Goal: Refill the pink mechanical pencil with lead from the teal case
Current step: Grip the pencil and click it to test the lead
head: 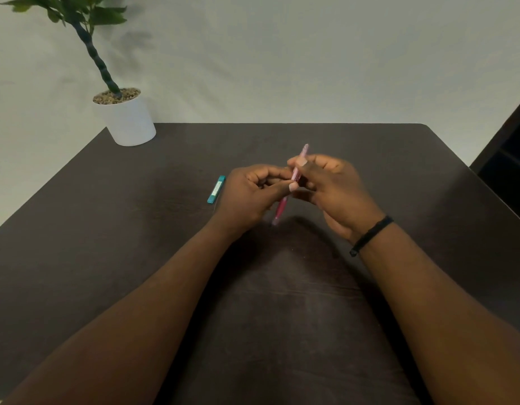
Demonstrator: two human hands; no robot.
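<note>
The pink mechanical pencil (282, 204) is held above the middle of the dark table, tilted, with its tip low toward me and its top end pointing up and away. My right hand (337, 194) grips its upper half between thumb and fingers. My left hand (250, 197) pinches the barrel near its middle. The fingers hide the middle of the pencil. The teal lead case (216, 189) lies flat on the table just left of my left hand, apart from it, lid end away from me.
A white pot with a green plant (127, 118) stands at the table's far left corner. The dark table (136, 258) ends at a pale wall behind. A dark piece of furniture (510, 159) is at the right edge.
</note>
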